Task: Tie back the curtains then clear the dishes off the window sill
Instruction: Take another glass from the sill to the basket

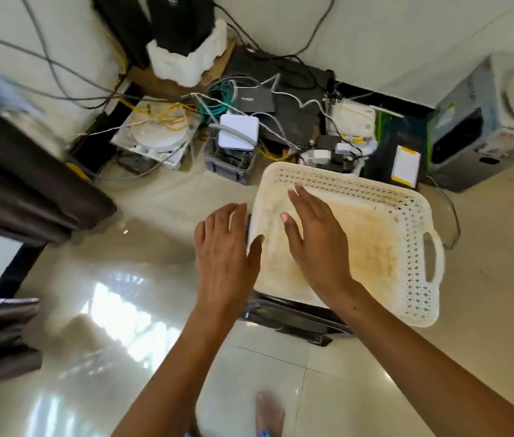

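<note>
left hand [224, 247] and right hand [315, 241]: flat, fingers straight, holding nothing, over the rectangular cream plastic basket [413, 247] with perforated lattice walls and stained base, on a dark stool [290, 320]. brown pleated curtain [22, 171] hangs left.

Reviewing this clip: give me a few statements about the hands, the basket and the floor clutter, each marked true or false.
1. The basket holds dishes. False: its stained bottom is bare.
2. Both hands are open. True: the left hand and right hand have straight fingers and hold nothing.
3. The right hand is over the basket. True.
4. The basket sits on the floor tiles. False: it rests on a dark stool.
5. The cables lie by the wall behind the basket. True.
6. The left hand grips the basket's handle. False: the handle is on the far side, untouched.
</note>
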